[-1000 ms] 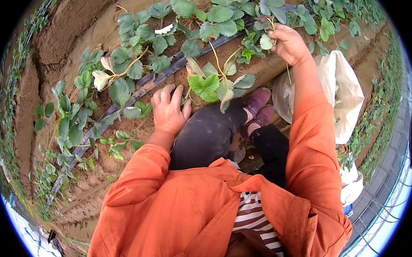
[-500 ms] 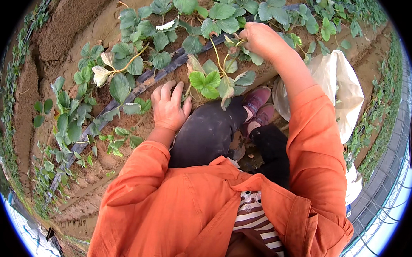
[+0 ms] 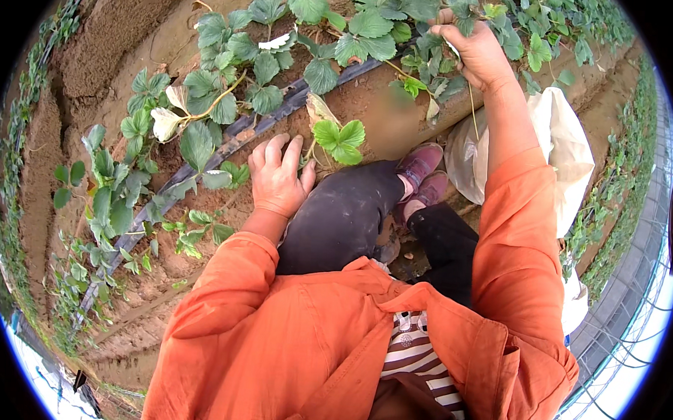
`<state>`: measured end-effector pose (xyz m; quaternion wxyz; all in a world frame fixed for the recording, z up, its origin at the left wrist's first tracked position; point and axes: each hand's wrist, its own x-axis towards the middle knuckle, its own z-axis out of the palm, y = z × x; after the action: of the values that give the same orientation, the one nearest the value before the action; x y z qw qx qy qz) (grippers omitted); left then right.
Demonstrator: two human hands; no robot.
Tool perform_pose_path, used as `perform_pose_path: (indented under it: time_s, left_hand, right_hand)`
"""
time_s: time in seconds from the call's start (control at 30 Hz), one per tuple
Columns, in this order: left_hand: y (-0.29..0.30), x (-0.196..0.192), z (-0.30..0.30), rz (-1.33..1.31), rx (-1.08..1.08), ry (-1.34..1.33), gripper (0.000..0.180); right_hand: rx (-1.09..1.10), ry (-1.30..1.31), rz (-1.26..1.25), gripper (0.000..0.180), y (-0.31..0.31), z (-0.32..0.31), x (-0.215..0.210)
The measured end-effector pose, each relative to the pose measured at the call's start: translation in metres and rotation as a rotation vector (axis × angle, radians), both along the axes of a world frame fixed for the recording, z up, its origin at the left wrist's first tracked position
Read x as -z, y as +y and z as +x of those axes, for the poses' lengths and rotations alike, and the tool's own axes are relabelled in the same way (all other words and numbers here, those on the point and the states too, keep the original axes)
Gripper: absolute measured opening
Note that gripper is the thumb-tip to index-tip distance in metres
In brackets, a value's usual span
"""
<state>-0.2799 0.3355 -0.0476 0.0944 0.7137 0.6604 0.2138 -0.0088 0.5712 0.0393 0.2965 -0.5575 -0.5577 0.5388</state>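
Observation:
My left hand rests on the reddish soil with its fingers apart, close to the black drip line and holding nothing. Just right of its thumb, a small strawberry plant shows bright green leaves and a pale dried one. My right hand is up at the far right of the row, its fingers closed among strawberry leaves. From under its palm hangs a long, thin yellowish stem. Leaves partly cover those fingertips.
A whitish plastic bag stands by my right forearm. My purple shoes are on the ground beside it. Strawberry plants line the drip line, with a furrow and soil ridge beyond. Wire fencing runs along the right.
My right hand has moved right and away from me. The long-stemmed leaves beside the small plant have left that spot, baring soil there. The left hand has stayed put.

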Motion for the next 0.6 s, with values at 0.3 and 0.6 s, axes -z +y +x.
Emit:
perform_pose_path:
  time_s: [0.3,0.6]
  left_hand:
    - [0.003,0.000,0.002,0.016,0.006,-0.003,0.045]
    - [0.001,0.000,0.000,0.032,0.013,0.002,0.045]
  right_hand:
    - [-0.958,-1.132,0.400,0.014,-0.060,-0.055,0.019]
    - [-0.472,-1.036,0.586,0.013,-0.027,-0.080,0.036]
